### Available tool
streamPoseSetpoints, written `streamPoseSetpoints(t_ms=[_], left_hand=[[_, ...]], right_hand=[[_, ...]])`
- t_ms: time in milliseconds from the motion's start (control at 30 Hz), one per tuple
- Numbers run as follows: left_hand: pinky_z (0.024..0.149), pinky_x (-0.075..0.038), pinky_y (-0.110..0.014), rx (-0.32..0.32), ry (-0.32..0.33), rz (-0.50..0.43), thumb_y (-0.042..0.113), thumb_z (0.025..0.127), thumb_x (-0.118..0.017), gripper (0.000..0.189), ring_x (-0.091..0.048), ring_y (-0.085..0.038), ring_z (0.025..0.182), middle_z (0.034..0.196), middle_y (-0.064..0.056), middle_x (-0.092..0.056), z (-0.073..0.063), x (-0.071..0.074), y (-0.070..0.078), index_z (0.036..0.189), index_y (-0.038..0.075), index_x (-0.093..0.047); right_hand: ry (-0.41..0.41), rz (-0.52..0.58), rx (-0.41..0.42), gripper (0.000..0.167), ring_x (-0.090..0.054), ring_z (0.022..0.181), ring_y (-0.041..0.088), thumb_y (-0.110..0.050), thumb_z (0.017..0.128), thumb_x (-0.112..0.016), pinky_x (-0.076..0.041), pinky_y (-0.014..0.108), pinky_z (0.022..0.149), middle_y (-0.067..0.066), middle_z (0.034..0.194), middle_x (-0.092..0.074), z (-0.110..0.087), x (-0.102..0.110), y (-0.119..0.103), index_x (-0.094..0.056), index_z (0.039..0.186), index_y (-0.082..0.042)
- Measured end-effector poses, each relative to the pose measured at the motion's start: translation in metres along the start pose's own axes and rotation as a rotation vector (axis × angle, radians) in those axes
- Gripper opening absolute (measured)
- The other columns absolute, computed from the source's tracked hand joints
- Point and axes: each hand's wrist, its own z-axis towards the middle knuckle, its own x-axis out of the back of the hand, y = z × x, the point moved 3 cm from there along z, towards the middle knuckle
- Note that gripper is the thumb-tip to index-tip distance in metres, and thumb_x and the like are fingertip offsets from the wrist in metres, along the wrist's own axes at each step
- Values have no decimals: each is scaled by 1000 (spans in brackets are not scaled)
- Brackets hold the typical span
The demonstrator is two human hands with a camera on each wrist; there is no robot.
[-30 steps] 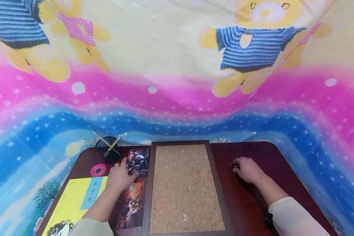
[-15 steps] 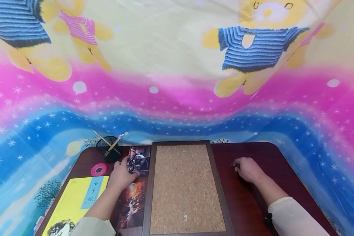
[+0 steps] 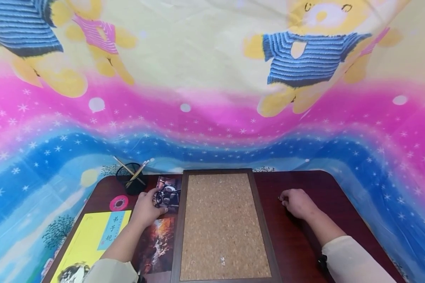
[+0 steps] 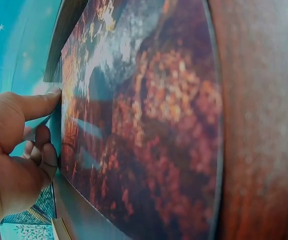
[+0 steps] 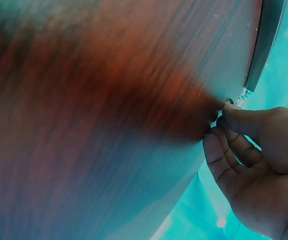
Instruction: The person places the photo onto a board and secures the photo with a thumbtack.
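Observation:
My left hand (image 3: 145,210) spans the left side of a motorcycle photo (image 3: 170,193), thumb at its near edge and fingers toward its far side. In the left wrist view, a thin sheet bends between that hand's thumb and curled fingers. An autumn-coloured picture (image 3: 159,243) lies flat just nearer the body. Right of both photos is a cork board (image 3: 224,228) in a dark wooden frame. My right hand (image 3: 299,203) is low over the table on the board's right. Its thumb and fingertips pinch a small dark object (image 5: 230,101), mostly hidden by the fingers.
A black mesh pen cup (image 3: 132,180) with pencils stands at the back left. Before it lie a pink tape roll (image 3: 113,203) and a yellow booklet (image 3: 81,236). A printed bear curtain (image 3: 212,129) encloses the dark red table (image 3: 304,251).
The motorcycle photo has shifted slightly right at its far end and its left side looks a bit raised by my left hand. My right hand stays almost still.

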Motion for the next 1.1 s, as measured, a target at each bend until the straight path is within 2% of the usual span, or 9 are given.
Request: streamPoseSetpoints(t_ms=[400, 800, 933, 1100], left_hand=[[108, -41, -64, -20, -8, -35, 24, 81, -88, 91, -50, -46, 131, 142, -27, -49, 2, -1, -5, 155, 2, -38], [109, -41, -64, 4, -7, -217, 25, 85, -87, 93, -50, -44, 131, 148, -27, -43, -2, 3, -8, 157, 3, -33], [106, -46, -59, 15, 5, -277, 24, 87, -86, 92, -54, -39, 123, 147, -25, -45, -6, 5, -7, 158, 5, -31], [101, -52, -53, 26, 11, -352, 23, 89, -85, 92, -58, -39, 124, 149, -23, -44, -9, 10, -5, 160, 9, -28]], right_hand=[[46, 63, 11, 10, -67, 87, 23, -6, 96, -70, -57, 45, 75, 4, 96, -72, 2, 6, -4, -77, 103, -10], [96, 108, 29, 9, -62, 77, 16, -5, 96, -70, -54, 41, 69, 2, 91, -72, 0, 9, -11, -76, 101, -10], [111, 115, 28, 9, -63, 78, 16, -6, 96, -71, -54, 42, 70, 2, 92, -72, 3, 7, -11, -76, 101, -11], [119, 130, 25, 9, -63, 77, 16, -6, 96, -70, -54, 42, 70, 1, 92, -72, 5, 5, -13, -76, 101, -12]])
